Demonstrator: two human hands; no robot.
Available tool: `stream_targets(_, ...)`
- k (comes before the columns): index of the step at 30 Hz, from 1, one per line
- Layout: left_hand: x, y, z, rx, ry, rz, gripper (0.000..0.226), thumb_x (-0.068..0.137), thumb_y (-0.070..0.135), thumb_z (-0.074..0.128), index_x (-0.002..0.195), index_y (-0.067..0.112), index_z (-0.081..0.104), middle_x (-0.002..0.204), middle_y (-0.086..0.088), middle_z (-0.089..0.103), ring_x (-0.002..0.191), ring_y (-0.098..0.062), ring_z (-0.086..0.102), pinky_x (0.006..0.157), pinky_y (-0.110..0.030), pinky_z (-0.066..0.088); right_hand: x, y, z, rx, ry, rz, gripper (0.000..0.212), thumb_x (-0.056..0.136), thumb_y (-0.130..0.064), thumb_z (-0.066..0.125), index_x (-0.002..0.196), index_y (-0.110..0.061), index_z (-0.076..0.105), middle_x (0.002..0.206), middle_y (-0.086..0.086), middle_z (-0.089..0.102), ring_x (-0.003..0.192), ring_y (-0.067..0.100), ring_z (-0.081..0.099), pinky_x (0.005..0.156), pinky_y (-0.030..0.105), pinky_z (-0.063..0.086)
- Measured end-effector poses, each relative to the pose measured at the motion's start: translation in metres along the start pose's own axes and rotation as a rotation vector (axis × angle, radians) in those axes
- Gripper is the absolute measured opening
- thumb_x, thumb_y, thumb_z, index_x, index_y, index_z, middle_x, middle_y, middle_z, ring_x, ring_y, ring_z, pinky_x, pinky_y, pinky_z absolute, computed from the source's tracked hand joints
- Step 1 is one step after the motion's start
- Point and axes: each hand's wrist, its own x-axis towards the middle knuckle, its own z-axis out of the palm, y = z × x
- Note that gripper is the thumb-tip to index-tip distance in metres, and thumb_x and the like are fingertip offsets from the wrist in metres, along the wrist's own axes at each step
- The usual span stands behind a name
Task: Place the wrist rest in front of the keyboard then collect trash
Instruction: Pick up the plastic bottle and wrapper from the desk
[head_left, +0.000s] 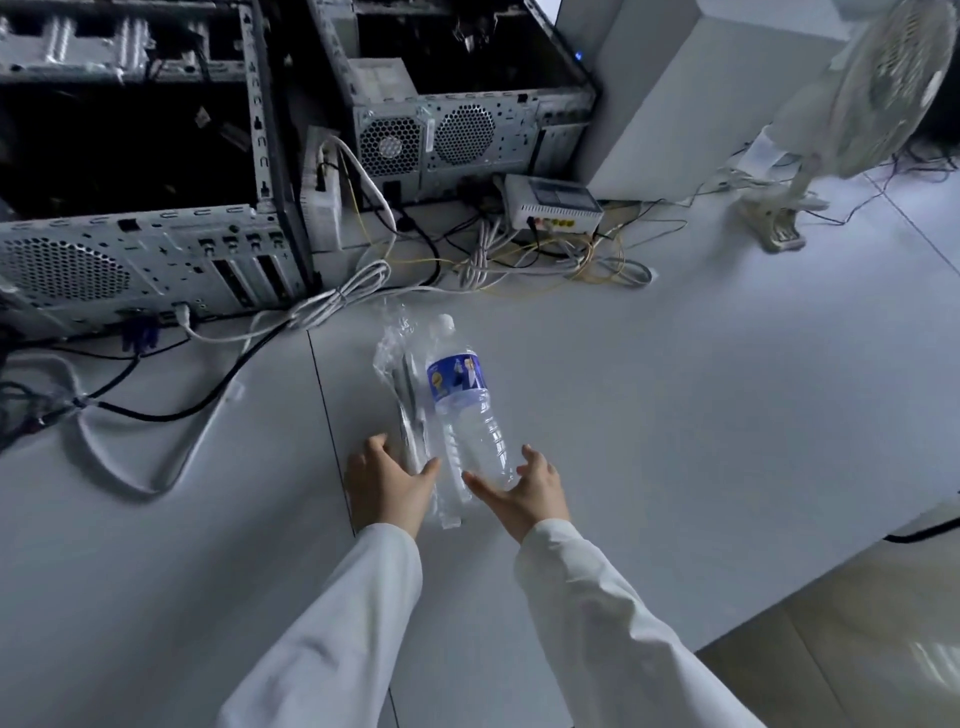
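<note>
White table top (675, 415) fills most of the view, and two open computer cases sit at the far side, one on the left (140, 260) and one further back (457, 119). Between and around them lies a mess of grey, black and yellow cables (519, 260). A small white router box (553, 202) sits by the cables, and a white fan (872, 93) stands at the far right. Near the middle of the table lies a clear plastic water bottle (470, 415) with a blue label. It is on its side. Its long way runs from near the person to far away, and its cap end points away, toward the computers. Its bottom end is close to the hands. Just to the left of the bottle, touching it, lies a clear plastic wrapper (402, 384), long and thin, running the same way. The left hand (387, 483) is spread open with its fingers on the near end of the wrapper, and it has not closed on it. The right hand (524, 493) is open too, with fingers spread around the bottom of the bottle, right at it but not squeezing it. Both arms wear white sleeves (597, 623).
</note>
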Motion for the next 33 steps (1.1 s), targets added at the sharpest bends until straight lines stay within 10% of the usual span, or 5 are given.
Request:
stream_targets(5, -0.001, -0.007, -0.003, -0.116, -0.018, -0.006, 0.043, 0.072, 0.021, 0.069, 0.110, 0.007, 0.057, 0.116, -0.015, 0.064, 0.108, -0.032, 0.059, 0.092, -0.036, 0.045, -0.002, -0.002, 0.000, -0.017, 0.038, 0.007, 0.054, 0.072, -0.040, 0.070, 0.108, -0.002, 0.058, 0.115, 0.015, 0.062, 0.113, 0.029, 0.053, 0.089, 0.029, 0.039)
stream_targets(17, -0.046, 0.001, 0.001, -0.206, -0.229, 0.068, 0.028, 0.079, 0.011, 0.064, 0.104, 0.002, 0.059, 0.109, -0.017, 0.068, 0.094, -0.026, 0.062, 0.082, -0.027, 0.041, -0.041, 0.063, -0.030, 0.380, 0.228, 0.098, 0.037, 0.067, -0.035, 0.076, 0.092, -0.014, 0.059, 0.079, -0.002, 0.055, 0.070, 0.014, 0.051, 0.066, 0.020, 0.040)
stream_targets(23, -0.098, 0.010, 0.045, -0.148, -0.442, 0.190, 0.029, 0.078, 0.011, 0.066, 0.104, 0.001, 0.060, 0.105, -0.015, 0.068, 0.086, -0.022, 0.060, 0.079, -0.024, 0.040, -0.078, 0.125, -0.063, 0.618, 0.397, 0.202, 0.063, 0.065, -0.036, 0.077, 0.117, -0.007, 0.057, 0.102, 0.006, 0.064, 0.090, 0.017, 0.060, 0.097, 0.039, 0.050)
stream_targets(33, -0.227, 0.029, 0.152, -0.020, -0.703, 0.408, 0.017, 0.082, 0.014, 0.062, 0.097, 0.010, 0.056, 0.095, -0.004, 0.060, 0.089, -0.019, 0.056, 0.082, -0.025, 0.041, -0.132, 0.280, -0.145, 0.855, 0.702, 0.384, 0.059, 0.068, -0.035, 0.076, 0.117, -0.008, 0.058, 0.096, 0.000, 0.062, 0.093, 0.020, 0.061, 0.096, 0.040, 0.049)
